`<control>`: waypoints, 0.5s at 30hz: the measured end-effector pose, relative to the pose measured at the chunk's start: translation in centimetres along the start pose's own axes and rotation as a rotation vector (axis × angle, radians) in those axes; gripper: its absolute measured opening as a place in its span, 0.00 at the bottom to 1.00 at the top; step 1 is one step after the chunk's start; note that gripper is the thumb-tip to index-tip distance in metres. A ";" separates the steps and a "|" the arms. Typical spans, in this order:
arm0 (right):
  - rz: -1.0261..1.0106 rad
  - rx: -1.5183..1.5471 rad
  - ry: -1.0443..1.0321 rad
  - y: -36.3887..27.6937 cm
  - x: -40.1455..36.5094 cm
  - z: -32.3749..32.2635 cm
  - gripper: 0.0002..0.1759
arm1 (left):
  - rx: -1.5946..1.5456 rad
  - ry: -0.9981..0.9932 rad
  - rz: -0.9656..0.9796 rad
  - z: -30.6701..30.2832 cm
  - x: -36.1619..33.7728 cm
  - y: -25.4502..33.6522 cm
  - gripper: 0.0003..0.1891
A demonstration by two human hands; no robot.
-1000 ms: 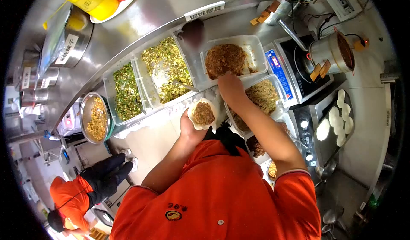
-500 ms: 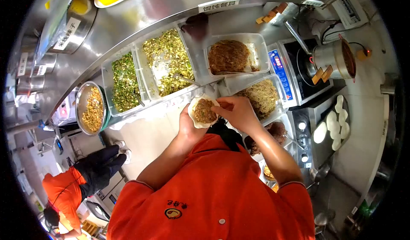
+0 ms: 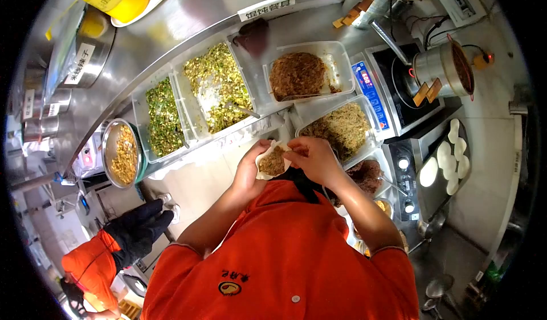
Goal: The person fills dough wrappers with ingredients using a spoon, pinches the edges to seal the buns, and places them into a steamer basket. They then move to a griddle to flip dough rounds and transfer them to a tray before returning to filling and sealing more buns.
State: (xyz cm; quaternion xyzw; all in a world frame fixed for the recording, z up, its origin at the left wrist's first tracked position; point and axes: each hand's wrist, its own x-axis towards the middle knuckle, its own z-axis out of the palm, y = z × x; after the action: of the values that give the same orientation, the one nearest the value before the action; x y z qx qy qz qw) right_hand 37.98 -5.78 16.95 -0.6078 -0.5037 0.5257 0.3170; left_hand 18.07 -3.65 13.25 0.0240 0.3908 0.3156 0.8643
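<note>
My left hand [image 3: 248,169] cups a round, pale dough wrapper [image 3: 272,162] from the left and below, in front of my chest. Brown minced filling covers its middle. At the wrapper's upper right edge, the fingers of my right hand [image 3: 312,156] pinch the dough together. Just beyond my hands lies a clear tub of chopped yellow-green filling [image 3: 219,86], with a spoon in it. A tub of shredded brownish filling [image 3: 340,127] sits right of my right hand. Behind it is a tub of dark brown minced filling [image 3: 297,75].
A metal bowl of yellow bits [image 3: 123,155] and a tub of chopped greens [image 3: 164,118] are at the left. On the right, a pot [image 3: 441,69] stands by the induction cooker [image 3: 399,86], near a griddle with several pale dough pieces [image 3: 448,163]. A co-worker [image 3: 94,260] is at lower left.
The wrapper's edges have been drawn up further around the filling, so its opening looks narrower. My right fingers stay at its upper right rim. The camera view has shifted slightly.
</note>
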 end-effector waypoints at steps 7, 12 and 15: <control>-0.118 -0.213 0.017 -1.0 -1.3 -0.5 0.15 | 0.018 0.060 -0.153 0.8 -0.4 0.4 0.19; 0.130 -0.062 -0.158 -0.7 -0.4 -1.5 0.13 | 0.182 0.120 -0.203 2.3 -1.4 1.6 0.17; -0.075 -0.233 -0.133 -1.6 -1.6 -1.3 0.13 | 0.259 0.151 -0.234 0.5 -1.1 1.5 0.18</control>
State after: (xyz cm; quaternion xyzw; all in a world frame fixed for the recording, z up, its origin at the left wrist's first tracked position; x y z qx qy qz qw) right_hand 38.83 -6.61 19.24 -0.5852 -0.6034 0.4906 0.2298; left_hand 17.08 -2.97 14.74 0.0659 0.4922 0.1609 0.8529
